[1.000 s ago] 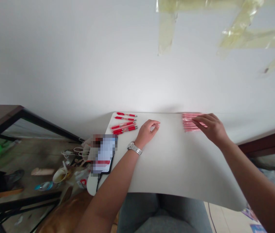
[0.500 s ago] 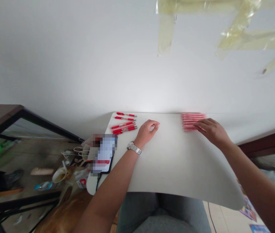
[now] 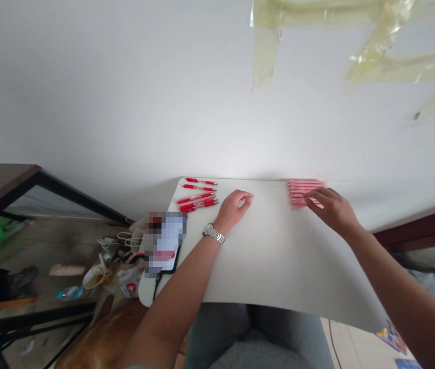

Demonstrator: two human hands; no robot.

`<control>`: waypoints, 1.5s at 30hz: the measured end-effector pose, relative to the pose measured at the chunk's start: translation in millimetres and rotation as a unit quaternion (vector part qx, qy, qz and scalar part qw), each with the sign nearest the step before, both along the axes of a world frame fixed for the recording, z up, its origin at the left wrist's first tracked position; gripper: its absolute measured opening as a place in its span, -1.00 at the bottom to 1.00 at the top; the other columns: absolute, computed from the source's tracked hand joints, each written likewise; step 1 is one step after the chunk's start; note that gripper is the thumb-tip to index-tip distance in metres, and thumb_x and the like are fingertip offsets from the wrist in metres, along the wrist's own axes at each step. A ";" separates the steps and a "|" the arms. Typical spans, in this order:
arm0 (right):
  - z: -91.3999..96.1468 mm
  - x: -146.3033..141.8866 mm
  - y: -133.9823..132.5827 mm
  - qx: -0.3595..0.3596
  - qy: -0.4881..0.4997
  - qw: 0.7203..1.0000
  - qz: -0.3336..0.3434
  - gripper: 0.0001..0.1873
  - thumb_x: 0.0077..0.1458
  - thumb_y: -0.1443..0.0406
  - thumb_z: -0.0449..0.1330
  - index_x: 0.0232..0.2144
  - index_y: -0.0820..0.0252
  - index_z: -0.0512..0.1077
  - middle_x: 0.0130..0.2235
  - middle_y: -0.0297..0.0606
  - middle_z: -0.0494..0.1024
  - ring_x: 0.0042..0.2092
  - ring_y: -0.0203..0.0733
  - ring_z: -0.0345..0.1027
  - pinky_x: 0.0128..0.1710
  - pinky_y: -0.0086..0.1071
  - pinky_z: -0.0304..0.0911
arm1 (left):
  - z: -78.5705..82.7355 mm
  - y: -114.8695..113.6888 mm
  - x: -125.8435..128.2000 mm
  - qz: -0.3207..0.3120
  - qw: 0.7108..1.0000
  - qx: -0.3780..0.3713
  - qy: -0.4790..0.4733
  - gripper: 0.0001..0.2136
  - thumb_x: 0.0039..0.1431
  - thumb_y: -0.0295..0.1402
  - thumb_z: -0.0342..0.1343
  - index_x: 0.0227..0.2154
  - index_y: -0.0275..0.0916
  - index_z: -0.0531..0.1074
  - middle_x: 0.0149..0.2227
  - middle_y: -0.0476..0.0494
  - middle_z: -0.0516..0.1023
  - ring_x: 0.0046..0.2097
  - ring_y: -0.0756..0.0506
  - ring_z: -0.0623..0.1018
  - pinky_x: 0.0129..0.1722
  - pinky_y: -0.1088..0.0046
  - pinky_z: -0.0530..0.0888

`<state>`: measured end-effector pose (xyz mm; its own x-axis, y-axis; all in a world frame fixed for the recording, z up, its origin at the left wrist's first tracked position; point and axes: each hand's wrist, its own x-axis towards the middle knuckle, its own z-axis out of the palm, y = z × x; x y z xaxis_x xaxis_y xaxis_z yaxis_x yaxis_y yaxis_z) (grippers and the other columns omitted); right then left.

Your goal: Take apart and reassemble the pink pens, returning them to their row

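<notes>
On the white table, my left hand [image 3: 235, 207] rests in a loose curl, thumb and fingertips close together, with nothing visible in it. A metal watch [image 3: 214, 233] is on that wrist. Several red click pens [image 3: 198, 197] lie to its left, at the table's far left corner. To the right, a neat row of pink-red, slender pen-like sticks [image 3: 297, 193] lies near the wall. My right hand [image 3: 332, 207] hovers over or touches the row's right part, thumb and forefinger apart. It covers some of the row's right ends, so contact is unclear.
A phone [image 3: 166, 243], partly blurred out, lies at the left edge of the white table [image 3: 271, 256] with a cable attached. A wall stands directly behind the table. A brown dog-like animal [image 3: 105, 338] is below left. Clutter and a dark-framed table [image 3: 5, 171] stand left.
My right hand has shifted slightly left across the row, its thumb and forefinger further apart. My left hand and the red pens look unmoved; the camera view has shifted a little.
</notes>
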<state>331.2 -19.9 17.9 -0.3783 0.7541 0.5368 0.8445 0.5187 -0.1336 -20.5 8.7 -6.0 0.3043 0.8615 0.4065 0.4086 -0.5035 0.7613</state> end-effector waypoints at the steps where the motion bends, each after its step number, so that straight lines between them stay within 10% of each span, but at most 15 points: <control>1: 1.7 -8.7 -0.3 -0.008 0.030 0.999 -0.005 -0.79 0.36 0.21 0.16 -0.13 0.08 0.60 -0.13 -0.13 0.66 -0.11 -0.02 0.53 -0.14 -0.18 0.43 | 0.0 0.1 0.1 0.000 1.000 0.003 0.000 -0.85 0.39 -0.35 0.12 -0.11 -0.18 0.58 -0.10 -0.13 0.63 -0.10 -0.07 0.61 0.05 0.31 0.56; 13: -22.0 -127.9 17.7 -0.181 0.254 0.949 0.033 -0.66 0.35 0.01 0.13 -0.28 0.09 0.52 -0.35 -0.24 0.60 -0.34 -0.15 0.45 -0.32 -0.27 0.34 | -4.0 3.1 -1.6 0.043 0.999 0.020 0.006 -0.82 0.44 -0.26 0.06 -0.21 -0.19 0.53 -0.19 -0.13 0.63 -0.15 -0.09 0.59 -0.06 0.33 0.53; 28: -34.1 -143.1 28.9 -0.204 0.262 0.943 0.017 -0.65 0.37 0.05 0.07 -0.29 0.11 0.51 -0.38 -0.27 0.57 -0.34 -0.16 0.44 -0.29 -0.31 0.23 | 12.3 4.6 -9.1 0.051 0.998 0.010 0.044 -0.86 0.42 -0.32 0.07 -0.22 -0.19 0.51 -0.20 -0.10 0.61 -0.17 -0.07 0.56 -0.07 0.35 0.51; 36: -35.4 -140.8 28.3 -0.219 0.267 0.938 0.016 -0.63 0.37 0.04 0.07 -0.27 0.15 0.52 -0.37 -0.26 0.56 -0.35 -0.19 0.39 -0.30 -0.33 0.21 | 50.3 16.2 -86.8 0.067 0.991 -0.003 0.115 -0.80 0.38 -0.19 0.08 -0.17 -0.16 0.53 -0.17 -0.17 0.62 -0.14 -0.15 0.58 -0.02 0.21 0.55; 45: -36.6 -141.3 30.5 -0.212 0.264 0.941 0.018 -0.57 0.36 -0.01 0.07 -0.27 0.15 0.54 -0.37 -0.23 0.58 -0.37 -0.18 0.38 -0.33 -0.33 0.21 | 42.8 29.8 -168.5 0.080 0.986 -0.092 0.112 -0.74 0.07 -0.08 0.37 -0.33 -0.16 0.64 -0.28 -0.25 0.64 -0.27 -0.25 0.59 -0.05 -0.04 0.53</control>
<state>189.9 10.6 -18.7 -0.1717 0.9346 0.3116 0.5852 0.3512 -0.7309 -189.0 38.5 36.8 0.2236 0.9584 0.1776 0.6395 -0.2818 0.7153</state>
